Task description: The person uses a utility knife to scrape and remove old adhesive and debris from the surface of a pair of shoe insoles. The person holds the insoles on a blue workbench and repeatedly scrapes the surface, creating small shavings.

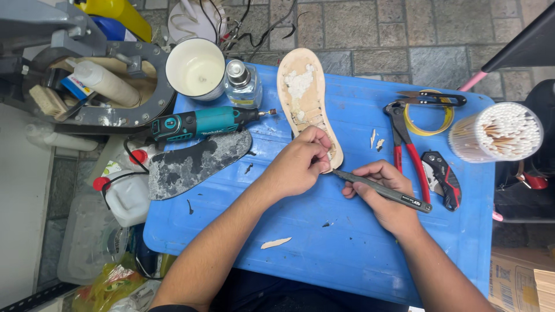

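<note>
Left hand [296, 167] resting on the blue tabletop [347, 248] near its middle, fingers pinched together on the near end of one pale shoe sole [305, 104]; sole lying lengthwise from the middle toward the far edge, white patches on its upper face. Right hand [386, 193] just beside it, fingers closed around one slim grey knife [381, 190], blade tip touching the sole's near end. One dark, mottled second sole [193, 163] lying flat at the left edge. One teal rotary tool [199, 124] just beyond it, bit pointing at the pale sole. One white cup [195, 67] and one small clear bottle [243, 84] with metal cap at the far left corner. One pair of red-handled pliers [407, 150] right of the pale sole; one black and red folding knife [442, 176] beside it; one black snips [436, 99] lying across one yellow tape roll [428, 118] near the far right corner. One round tub of cotton swabs [497, 132] at the right edge. Three pale scraps on the tabletop: two [376, 140] by the pliers, one [276, 243] near the front edge. One white jug [128, 196] with two red caps off the left edge, low down. One cardboard box [520, 280] off the near right corner.
</note>
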